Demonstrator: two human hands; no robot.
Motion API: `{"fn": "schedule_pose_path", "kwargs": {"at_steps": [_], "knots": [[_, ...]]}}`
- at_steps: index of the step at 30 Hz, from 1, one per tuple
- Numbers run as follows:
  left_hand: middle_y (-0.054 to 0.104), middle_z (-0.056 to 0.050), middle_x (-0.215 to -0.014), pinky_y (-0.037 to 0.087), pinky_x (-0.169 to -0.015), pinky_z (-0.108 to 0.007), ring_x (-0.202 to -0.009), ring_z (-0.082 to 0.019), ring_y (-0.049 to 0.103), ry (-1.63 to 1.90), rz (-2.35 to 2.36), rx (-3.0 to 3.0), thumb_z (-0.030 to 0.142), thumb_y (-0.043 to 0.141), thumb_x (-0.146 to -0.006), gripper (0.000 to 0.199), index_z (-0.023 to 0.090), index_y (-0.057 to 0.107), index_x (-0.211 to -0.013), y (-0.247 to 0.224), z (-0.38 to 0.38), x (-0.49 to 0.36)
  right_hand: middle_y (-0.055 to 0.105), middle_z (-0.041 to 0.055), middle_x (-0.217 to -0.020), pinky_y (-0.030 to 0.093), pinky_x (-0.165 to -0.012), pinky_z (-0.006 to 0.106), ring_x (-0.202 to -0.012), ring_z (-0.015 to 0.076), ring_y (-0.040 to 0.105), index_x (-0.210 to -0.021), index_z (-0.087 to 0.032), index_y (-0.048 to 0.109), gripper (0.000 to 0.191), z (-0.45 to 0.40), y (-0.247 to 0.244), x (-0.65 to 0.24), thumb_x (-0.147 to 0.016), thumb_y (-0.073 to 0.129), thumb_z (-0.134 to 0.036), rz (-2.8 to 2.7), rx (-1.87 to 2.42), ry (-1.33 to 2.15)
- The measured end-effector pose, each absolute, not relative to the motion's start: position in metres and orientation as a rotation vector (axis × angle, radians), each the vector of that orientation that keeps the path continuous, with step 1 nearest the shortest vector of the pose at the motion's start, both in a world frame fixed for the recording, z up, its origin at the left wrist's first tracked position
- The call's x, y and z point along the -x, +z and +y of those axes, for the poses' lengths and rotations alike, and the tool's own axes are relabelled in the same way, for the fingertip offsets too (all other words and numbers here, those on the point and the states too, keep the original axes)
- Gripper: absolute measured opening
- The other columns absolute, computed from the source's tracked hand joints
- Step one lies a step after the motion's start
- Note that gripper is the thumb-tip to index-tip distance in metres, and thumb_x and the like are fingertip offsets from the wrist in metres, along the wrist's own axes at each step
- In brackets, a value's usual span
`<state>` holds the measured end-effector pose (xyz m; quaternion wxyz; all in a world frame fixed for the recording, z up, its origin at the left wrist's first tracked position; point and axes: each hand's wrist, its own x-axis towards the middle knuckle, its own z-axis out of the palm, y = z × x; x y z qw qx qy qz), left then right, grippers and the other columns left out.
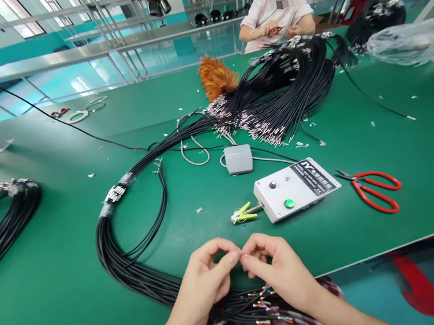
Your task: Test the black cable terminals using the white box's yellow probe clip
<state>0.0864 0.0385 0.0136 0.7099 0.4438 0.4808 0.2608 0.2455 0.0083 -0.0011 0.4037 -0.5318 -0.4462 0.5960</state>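
Close to the table's front edge, my left hand and my right hand meet fingertip to fingertip. Both are closed in a pinch; whatever lies between the fingers is too small to make out. Under them, a bundle of black cables curves in from the left and ends over my lap, showing stripped coloured wire ends. Just beyond my fingers sits a white control box with a lit green button. A yellow clip is at the end of its metal shaft.
Red-handled scissors lie right of the box, and a grey pedal-like block behind it. Farther back are a large heap of black cables, an orange feathery duster and a plastic bag. Another person works across the table.
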Motion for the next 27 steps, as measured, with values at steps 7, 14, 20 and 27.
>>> {"fn": "schedule_pose_path", "kwargs": {"at_steps": [7,14,20,27], "knots": [[0.051,0.003,-0.064,0.036,-0.055,-0.021,-0.060,-0.011,0.045,0.763,1.244,-1.432,0.033,0.056,-0.089,0.023,0.017,0.062,-0.073,0.004,0.029,-0.094,0.065,-0.0020,-0.076,0.040,-0.068,0.026,-0.070,0.0130,0.059,-0.079,-0.020,0.063,0.014,0.009,0.000,-0.261,-0.091,0.055,-0.019,-1.699,1.440,0.955],[0.047,0.004,-0.061,0.033,-0.050,-0.022,-0.055,-0.012,0.042,0.665,1.216,-1.421,0.036,0.051,-0.091,0.024,0.018,0.058,-0.077,0.002,0.036,-0.094,0.072,0.0017,-0.092,0.035,-0.073,0.032,-0.080,0.0190,0.063,-0.101,-0.019,0.064,0.013,0.015,-0.003,-0.270,-0.090,0.066,-0.025,-2.082,1.395,0.340],[0.056,0.002,-0.069,0.038,-0.063,-0.025,-0.064,-0.014,0.050,0.690,1.247,-1.757,0.027,0.049,-0.092,0.021,0.019,0.060,-0.076,0.000,0.044,-0.088,0.070,-0.0018,-0.078,0.031,-0.068,0.033,-0.073,0.0174,0.060,-0.080,-0.020,0.064,0.012,0.032,0.006,-0.279,-0.092,0.063,-0.020,-2.322,1.258,0.002],[0.049,0.004,-0.061,0.036,-0.054,-0.024,-0.056,-0.013,0.046,0.737,1.307,-1.584,0.034,0.049,-0.091,0.022,0.019,0.058,-0.078,-0.004,0.067,-0.088,0.073,0.0043,-0.101,0.030,-0.081,0.037,-0.096,0.0224,0.058,-0.094,-0.017,0.067,0.014,0.069,0.012,-0.285,-0.082,0.074,-0.017,-2.490,1.527,-0.235]]}}
